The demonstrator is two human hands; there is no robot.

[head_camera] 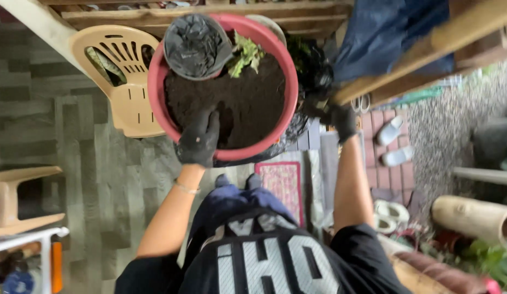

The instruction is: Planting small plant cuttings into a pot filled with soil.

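Note:
A red round basin [155,92] full of dark soil [237,103] is held up in front of me. My left hand [199,139], in a black glove, grips its near rim with the fingers resting on the soil. A black pot [196,46] lined with black plastic sits at the basin's far left edge, with a small green plant [245,54] beside it. My right hand [340,117], also in a black glove, is closed on the black plastic bag [313,81] at the basin's right side, just under a slanted wooden rail [428,54].
A beige plastic chair [123,87] stands left of the basin and a beige stool [19,201] at far left. A blue tarp [384,32] hangs top right. White slippers [392,141], a patterned mat [283,182] and a pale log [471,218] lie on the ground.

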